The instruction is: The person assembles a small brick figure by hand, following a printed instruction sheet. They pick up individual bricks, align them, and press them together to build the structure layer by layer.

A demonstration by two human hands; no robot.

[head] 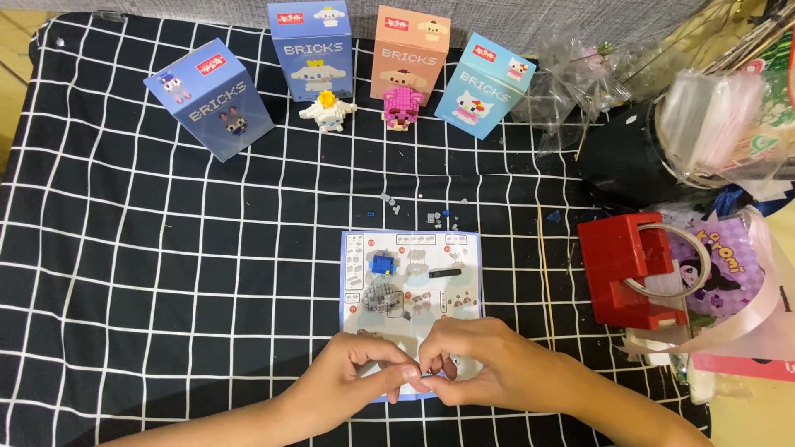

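Observation:
My left hand [356,377] and my right hand [484,364] meet fingertip to fingertip over the near edge of a printed instruction sheet [464,248]. Their fingers pinch together around something tiny that I cannot make out. On the sheet lie a small blue brick piece [382,264], a grey brick assembly [383,296] and a thin black piece [445,272].
Black cloth with a white grid [166,273] covers the table. At the back stand several brick boxes [209,99], a white brick figure [326,110] and a pink one [402,108]. Loose tiny bricks [432,217] lie above the sheet. A red tape dispenser [633,269] and plastic bags [720,124] crowd the right.

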